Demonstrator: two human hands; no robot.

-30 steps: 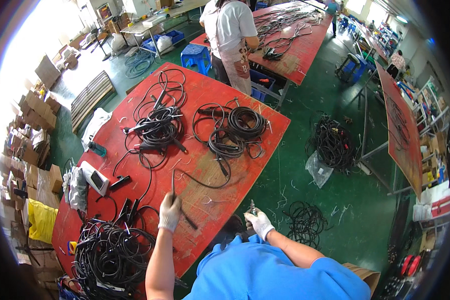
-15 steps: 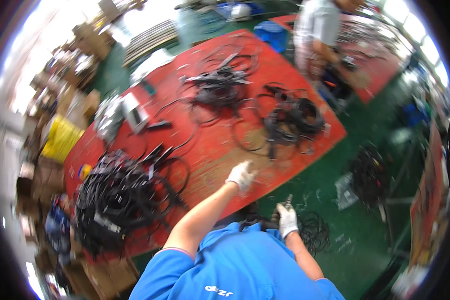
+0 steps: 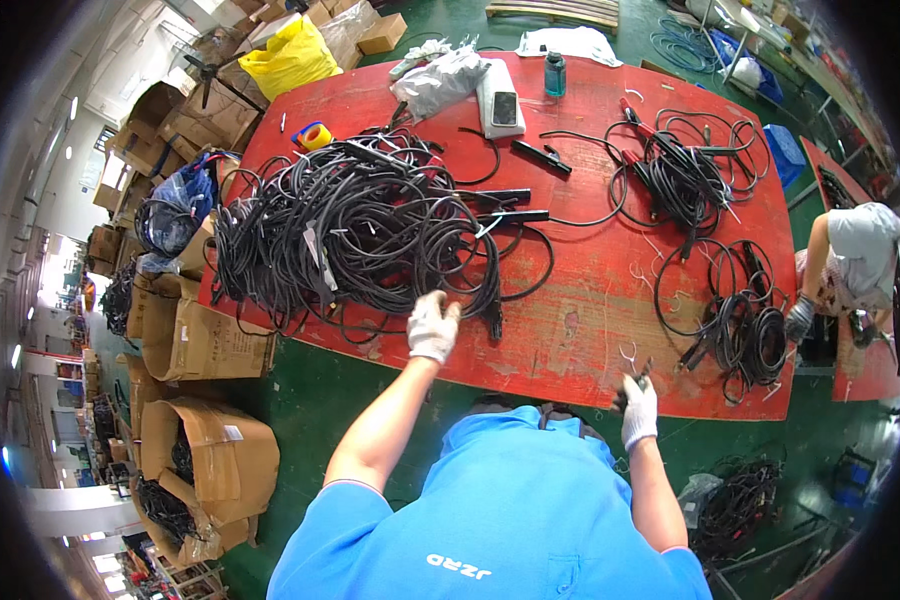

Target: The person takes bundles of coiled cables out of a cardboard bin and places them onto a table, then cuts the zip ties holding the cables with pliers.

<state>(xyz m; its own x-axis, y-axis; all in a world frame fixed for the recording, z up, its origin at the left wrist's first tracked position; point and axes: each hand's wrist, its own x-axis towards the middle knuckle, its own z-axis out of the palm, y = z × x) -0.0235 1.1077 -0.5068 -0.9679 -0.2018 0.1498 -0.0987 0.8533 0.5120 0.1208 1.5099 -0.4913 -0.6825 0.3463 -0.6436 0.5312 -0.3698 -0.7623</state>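
My left hand [image 3: 433, 326], in a white work glove, rests on the near edge of a big tangled heap of black cables [image 3: 355, 225] on the red table [image 3: 590, 320]. My right hand [image 3: 638, 408], also gloved, is at the table's near edge, closed on a small dark tool or clip [image 3: 638, 374]; what it is stays unclear. Coiled black cable bundles lie to the right [image 3: 745, 335] and further back [image 3: 685, 175].
A phone on a white block [image 3: 502, 100], a bottle [image 3: 555, 73], a tape roll [image 3: 315, 135] and a grey bag [image 3: 440, 80] sit at the table's far side. Cardboard boxes of cables [image 3: 205, 460] stand left. Another person [image 3: 855, 265] works at the right.
The view has swung left, so the cable heap now fills the middle. My left hand has moved from the bare red surface onto the heap's near edge; the right stays at the table edge.
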